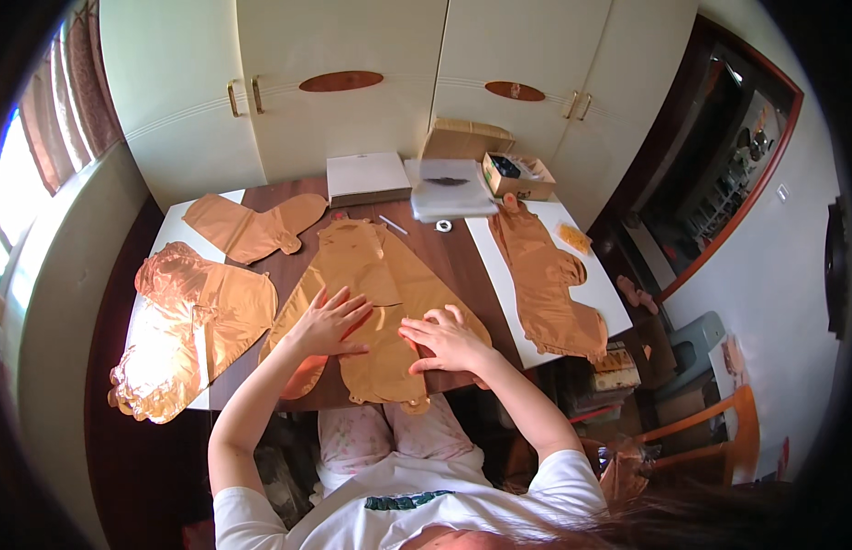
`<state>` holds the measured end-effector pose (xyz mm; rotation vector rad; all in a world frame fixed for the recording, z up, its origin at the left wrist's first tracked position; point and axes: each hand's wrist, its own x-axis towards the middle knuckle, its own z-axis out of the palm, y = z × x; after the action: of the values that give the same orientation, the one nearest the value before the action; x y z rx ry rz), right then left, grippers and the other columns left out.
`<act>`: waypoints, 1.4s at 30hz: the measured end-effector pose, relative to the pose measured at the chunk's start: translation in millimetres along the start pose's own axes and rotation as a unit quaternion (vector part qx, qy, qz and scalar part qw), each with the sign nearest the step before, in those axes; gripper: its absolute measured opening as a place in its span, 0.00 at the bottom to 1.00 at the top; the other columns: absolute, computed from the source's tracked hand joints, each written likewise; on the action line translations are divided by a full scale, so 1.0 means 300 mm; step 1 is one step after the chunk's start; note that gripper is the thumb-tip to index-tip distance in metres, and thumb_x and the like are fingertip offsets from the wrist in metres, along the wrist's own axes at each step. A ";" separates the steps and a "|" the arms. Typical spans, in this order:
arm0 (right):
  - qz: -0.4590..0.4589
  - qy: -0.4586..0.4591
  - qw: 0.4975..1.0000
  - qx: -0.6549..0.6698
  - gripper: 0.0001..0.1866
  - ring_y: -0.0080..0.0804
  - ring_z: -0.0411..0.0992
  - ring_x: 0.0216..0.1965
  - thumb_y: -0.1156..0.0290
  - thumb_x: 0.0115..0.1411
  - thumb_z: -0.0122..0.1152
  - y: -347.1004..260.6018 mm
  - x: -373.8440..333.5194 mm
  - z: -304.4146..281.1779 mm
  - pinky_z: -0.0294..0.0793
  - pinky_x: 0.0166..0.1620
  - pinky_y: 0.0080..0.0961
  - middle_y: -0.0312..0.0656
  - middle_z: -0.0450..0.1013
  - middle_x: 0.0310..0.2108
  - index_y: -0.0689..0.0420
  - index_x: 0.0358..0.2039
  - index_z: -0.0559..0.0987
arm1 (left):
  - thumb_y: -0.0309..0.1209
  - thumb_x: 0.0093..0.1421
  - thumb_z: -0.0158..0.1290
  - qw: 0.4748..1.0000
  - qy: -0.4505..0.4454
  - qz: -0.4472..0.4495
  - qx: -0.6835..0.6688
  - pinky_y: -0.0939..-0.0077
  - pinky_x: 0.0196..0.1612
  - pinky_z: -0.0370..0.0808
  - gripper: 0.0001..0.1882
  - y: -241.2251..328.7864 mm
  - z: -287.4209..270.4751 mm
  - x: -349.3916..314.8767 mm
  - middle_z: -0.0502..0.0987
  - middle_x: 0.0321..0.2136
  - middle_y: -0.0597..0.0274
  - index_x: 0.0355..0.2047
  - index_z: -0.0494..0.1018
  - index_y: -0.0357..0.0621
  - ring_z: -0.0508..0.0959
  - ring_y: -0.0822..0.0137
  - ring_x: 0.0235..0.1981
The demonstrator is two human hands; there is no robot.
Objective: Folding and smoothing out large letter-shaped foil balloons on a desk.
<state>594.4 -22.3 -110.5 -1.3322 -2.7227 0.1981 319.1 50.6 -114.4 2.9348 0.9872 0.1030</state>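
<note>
A flat copper-coloured foil balloon (pixel 366 266) lies in front of me, its lower end reaching past the table's near edge. My left hand (pixel 327 324) rests on its left part, fingers spread. On its right part lies my right hand (pixel 447 341), fingers apart and slightly bent, the fingertips touching the foil. Neither hand grips anything. To the left are another flat foil balloon (pixel 252 229) and a shiny, crumpled foil piece (pixel 192 321). A long, uninflated foil balloon (pixel 545 284) sits at the right on a white board.
Along the table's back stand a white box (pixel 368 176), a stack of clear plastic sleeves (pixel 451 188) and an open small box (pixel 520 174). A white tape roll (pixel 443 225), a thin stick (pixel 394 225) and a yellow packet (pixel 573 238) lie nearer. A wooden chair (pixel 710 435) stands at right.
</note>
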 end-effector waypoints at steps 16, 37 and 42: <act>-0.013 0.044 0.998 -0.035 0.43 0.35 0.57 0.57 0.31 0.48 0.45 -0.086 0.025 0.051 0.43 0.60 0.52 0.36 0.60 0.58 0.51 0.56 0.67 | 0.63 0.46 0.52 0.999 0.006 0.031 -0.041 0.49 0.62 0.47 0.47 -0.054 -0.012 -0.049 0.56 0.61 0.57 0.61 0.56 0.52 0.51 0.49 0.64; 0.314 0.181 0.925 0.113 0.28 0.46 0.70 0.38 0.64 0.46 0.67 0.094 -0.138 0.045 0.69 0.43 0.39 0.47 0.72 0.34 0.59 0.46 0.67 | 0.65 0.44 0.51 0.999 0.014 0.027 -0.016 0.46 0.61 0.47 0.48 -0.026 -0.005 -0.057 0.56 0.61 0.56 0.61 0.56 0.55 0.51 0.47 0.63; 0.288 0.241 0.919 0.123 0.17 0.41 0.73 0.31 0.70 0.50 0.62 0.123 -0.147 0.068 0.71 0.35 0.36 0.41 0.72 0.27 0.56 0.40 0.70 | 0.66 0.44 0.51 0.999 0.024 0.016 -0.024 0.45 0.61 0.47 0.47 -0.008 -0.001 -0.066 0.57 0.61 0.56 0.60 0.58 0.55 0.51 0.48 0.63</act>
<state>647.1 -36.1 -138.1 -1.7778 -1.7944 0.2119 301.9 40.4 -115.3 2.9170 0.9301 0.1953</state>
